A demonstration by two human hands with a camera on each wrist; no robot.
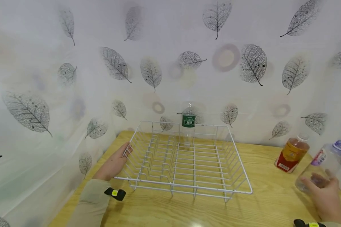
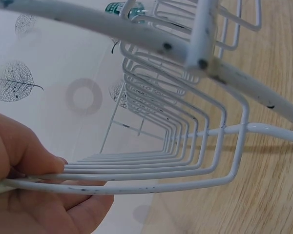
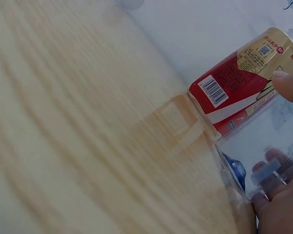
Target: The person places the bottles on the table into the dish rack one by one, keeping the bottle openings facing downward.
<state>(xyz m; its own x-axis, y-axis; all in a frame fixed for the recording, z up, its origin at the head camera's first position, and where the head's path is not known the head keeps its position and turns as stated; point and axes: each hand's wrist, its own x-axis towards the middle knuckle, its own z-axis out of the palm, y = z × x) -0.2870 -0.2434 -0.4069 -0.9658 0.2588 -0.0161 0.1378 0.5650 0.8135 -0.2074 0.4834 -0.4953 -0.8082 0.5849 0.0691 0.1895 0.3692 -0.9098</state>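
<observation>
A white wire dish rack (image 1: 194,189) stands on the wooden table, its left side held by my left hand (image 1: 115,162). Seen from the left wrist, thumb and fingers of the left hand (image 2: 44,195) pinch the rack's side wires (image 2: 151,187). At the far right, my right hand (image 1: 326,195) grips a clear plastic bottle (image 1: 324,167) with a purple neck low on its body. In the right wrist view, the fingers wrap round this clear bottle (image 3: 263,141). Inside the rack, towards its back, a clear bottle with a green label (image 1: 188,121) stands upright.
A bottle with a red and yellow label (image 1: 290,154) stands just left of the clear bottle on the table (image 1: 258,176). A pale leaf-patterned sheet (image 1: 187,85) hangs behind the table and along its left side.
</observation>
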